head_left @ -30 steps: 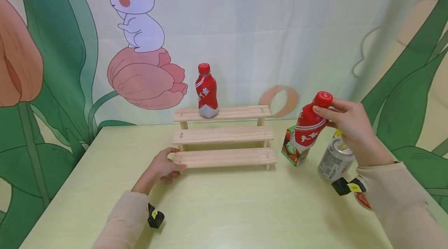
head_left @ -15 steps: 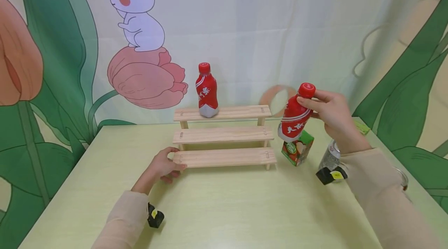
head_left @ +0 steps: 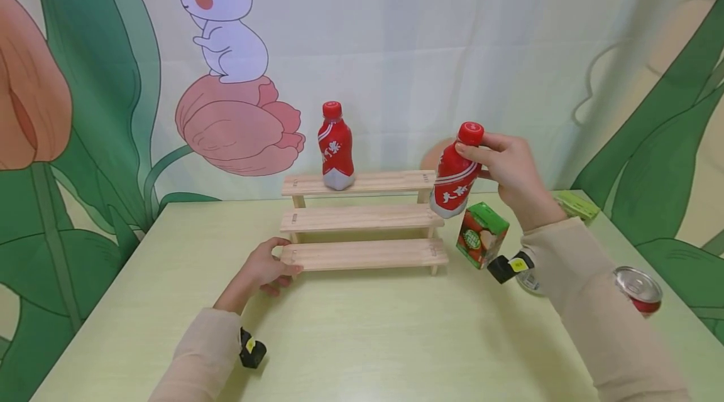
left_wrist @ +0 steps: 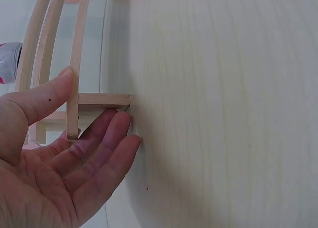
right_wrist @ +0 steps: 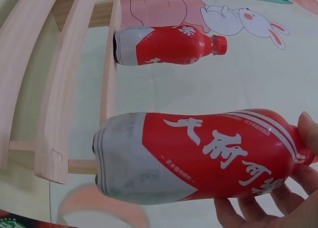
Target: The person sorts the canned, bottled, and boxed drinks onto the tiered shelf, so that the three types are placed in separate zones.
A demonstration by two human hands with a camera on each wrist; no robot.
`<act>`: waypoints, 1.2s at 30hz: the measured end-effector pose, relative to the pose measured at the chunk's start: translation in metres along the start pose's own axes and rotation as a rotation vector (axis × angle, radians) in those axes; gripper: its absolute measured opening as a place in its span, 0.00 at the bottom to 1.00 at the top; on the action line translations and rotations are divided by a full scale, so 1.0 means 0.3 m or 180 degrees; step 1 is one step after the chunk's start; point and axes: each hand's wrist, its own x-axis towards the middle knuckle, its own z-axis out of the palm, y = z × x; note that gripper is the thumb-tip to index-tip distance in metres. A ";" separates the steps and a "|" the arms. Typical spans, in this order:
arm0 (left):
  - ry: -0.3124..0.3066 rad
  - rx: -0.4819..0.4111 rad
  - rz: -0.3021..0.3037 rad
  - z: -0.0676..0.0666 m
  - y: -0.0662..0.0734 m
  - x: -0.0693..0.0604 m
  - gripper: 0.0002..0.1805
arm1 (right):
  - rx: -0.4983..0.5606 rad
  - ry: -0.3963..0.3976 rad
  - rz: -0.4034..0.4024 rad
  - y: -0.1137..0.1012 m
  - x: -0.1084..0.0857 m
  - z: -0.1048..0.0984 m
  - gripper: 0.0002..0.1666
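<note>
My right hand (head_left: 513, 169) grips a red soda bottle (head_left: 455, 169) near its cap, holding it tilted in the air beside the right end of a three-tier wooden rack (head_left: 362, 218). In the right wrist view the held bottle (right_wrist: 198, 156) shows white lettering and a grey-white base. A second red bottle (head_left: 336, 151) stands upright on the top tier, left of its middle. At the rack's lower left end, my left hand (head_left: 268, 266) pinches the lowest board, thumb on top and fingers beneath, as the left wrist view shows the board (left_wrist: 77, 64) between them.
Right of the rack stands a green and red juice box (head_left: 482, 235). A silver can (head_left: 530, 281) is mostly hidden behind the right sleeve, and another can (head_left: 639, 289) stands farther right. A green packet (head_left: 577, 206) lies behind the right forearm. A printed curtain (head_left: 384, 63) hangs behind the table.
My right hand has carried the bottle left and upward, from above the juice box to beside the rack's top tier. The left hand stays on the rack.
</note>
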 end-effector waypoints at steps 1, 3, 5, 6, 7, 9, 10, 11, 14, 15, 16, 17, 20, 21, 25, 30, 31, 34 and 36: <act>0.0001 -0.0002 0.0002 0.000 0.000 0.000 0.34 | 0.0020 0.0006 -0.0005 -0.002 0.005 0.007 0.31; -0.0001 -0.0004 0.0005 -0.001 0.000 -0.002 0.34 | 0.0047 0.0022 -0.0008 -0.002 0.020 0.022 0.31; 0.0000 -0.0008 0.0000 -0.001 0.002 -0.002 0.34 | 0.0071 0.0036 -0.0014 -0.003 0.034 0.037 0.31; -0.0005 -0.0012 -0.0002 -0.001 0.003 -0.003 0.34 | 0.0082 0.0042 -0.0016 -0.003 0.040 0.045 0.31; -0.0003 -0.0018 -0.0011 -0.002 0.004 -0.002 0.34 | 0.0108 0.0048 -0.0017 -0.003 0.046 0.052 0.30; -0.0001 -0.0018 -0.0023 -0.002 0.005 -0.002 0.35 | 0.0160 0.0052 -0.0027 -0.002 0.058 0.067 0.30; -0.0003 -0.0021 -0.0030 -0.003 0.006 -0.001 0.35 | 0.0182 0.0054 -0.0032 -0.001 0.063 0.075 0.30; -0.0004 -0.0025 -0.0036 -0.003 0.006 -0.001 0.35 | 0.0203 0.0058 -0.0037 -0.001 0.069 0.082 0.30; -0.0002 -0.0023 -0.0046 -0.002 0.005 0.000 0.35 | 0.0263 0.0071 -0.0041 -0.002 0.083 0.103 0.29; 0.0001 -0.0030 -0.0053 -0.001 0.006 0.000 0.35 | 0.0267 0.0078 -0.0048 -0.003 0.089 0.111 0.29; -0.0004 -0.0029 -0.0050 -0.001 0.005 0.000 0.35 | 0.0272 0.0090 -0.0053 -0.006 0.094 0.119 0.29; -0.0003 -0.0027 -0.0050 0.000 0.005 0.000 0.35 | 0.0284 0.0097 -0.0064 -0.009 0.099 0.127 0.28; 0.0003 -0.0029 -0.0044 0.001 0.006 -0.003 0.35 | 0.0309 0.0106 -0.0092 -0.021 0.116 0.149 0.28; -0.0002 -0.0028 -0.0041 0.001 0.006 -0.003 0.35 | 0.0328 0.0106 -0.0101 -0.024 0.122 0.155 0.28; -0.0007 -0.0038 -0.0026 -0.004 0.008 -0.008 0.35 | 0.0381 0.0052 -0.0091 -0.044 0.140 0.181 0.27; 0.0008 -0.0048 -0.0006 -0.005 0.005 -0.011 0.34 | 0.0423 0.0004 -0.0009 -0.059 0.164 0.219 0.26; 0.0010 -0.0050 -0.0008 -0.004 0.004 -0.011 0.34 | 0.0421 0.0003 0.0000 -0.061 0.169 0.228 0.26; 0.0014 -0.0058 -0.0008 -0.004 0.001 -0.008 0.34 | 0.0377 0.0041 0.0006 -0.066 0.182 0.258 0.25; 0.0029 -0.0053 -0.0001 -0.006 0.002 -0.007 0.34 | 0.0339 0.0058 -0.0001 -0.072 0.191 0.276 0.25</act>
